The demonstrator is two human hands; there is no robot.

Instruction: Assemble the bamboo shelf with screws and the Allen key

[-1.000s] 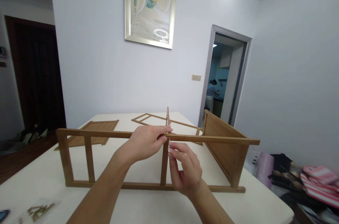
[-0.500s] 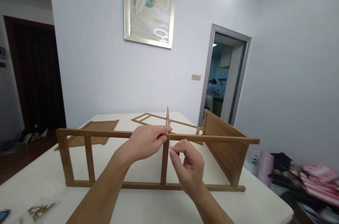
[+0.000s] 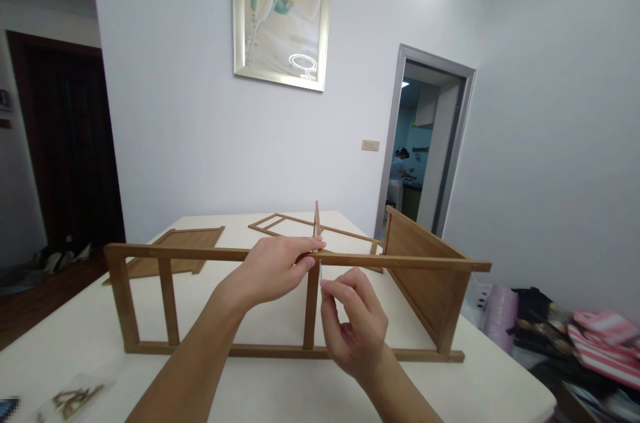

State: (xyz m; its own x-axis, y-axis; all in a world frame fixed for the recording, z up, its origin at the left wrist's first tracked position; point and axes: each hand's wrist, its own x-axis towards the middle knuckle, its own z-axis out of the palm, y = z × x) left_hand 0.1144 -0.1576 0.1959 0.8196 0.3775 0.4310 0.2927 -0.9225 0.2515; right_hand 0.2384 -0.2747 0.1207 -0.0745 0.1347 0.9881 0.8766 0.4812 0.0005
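A brown wooden ladder-like frame (image 3: 210,253) stands on its long edge across the table. My left hand (image 3: 273,269) is closed over its upper rail at the middle crosspiece, thumb in front and fingers on top. Just below that joint, my right hand (image 3: 357,323) pinches a thin metal hex key (image 3: 321,272), whose upper end meets the underside of the rail. Behind the joint a narrow wooden panel (image 3: 317,219) rises edge-on. A wider wooden panel (image 3: 423,269) joins the frame's right end.
On the white table (image 3: 270,386) lie a slatted panel (image 3: 185,246) at back left and a second frame (image 3: 340,231) behind. A plastic bag of screws (image 3: 75,397) is at front left. Piled belongings (image 3: 545,336) sit beyond the right edge. A person (image 3: 399,176) stands past the doorway.
My right hand's fingers have opened, shifted and pinched the hex key again, turning it below the rail. My left hand and the frame stay in place.
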